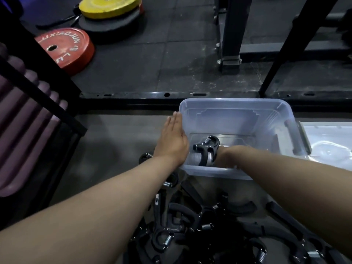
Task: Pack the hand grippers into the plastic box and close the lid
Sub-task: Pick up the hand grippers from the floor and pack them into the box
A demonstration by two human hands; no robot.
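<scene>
A clear plastic box [236,103] stands open on the grey floor in front of me. My left hand [174,139] lies flat against the outside of its left wall, fingers together and straight. My right hand [222,153] reaches down inside the box, mostly hidden behind a black hand gripper [206,148] with a steel spring that it holds low near the box's near-left corner. A pile of several black hand grippers [192,221] lies on the floor just in front of the box, under my forearms. The clear lid [331,141] lies flat to the right of the box.
A black steel rack frame [190,100] runs across behind the box, with uprights [231,33] beyond. A red weight plate [64,49] and a yellow one [110,6] lie on the dark rubber floor at the back left. Purple padded rolls [24,119] sit at left.
</scene>
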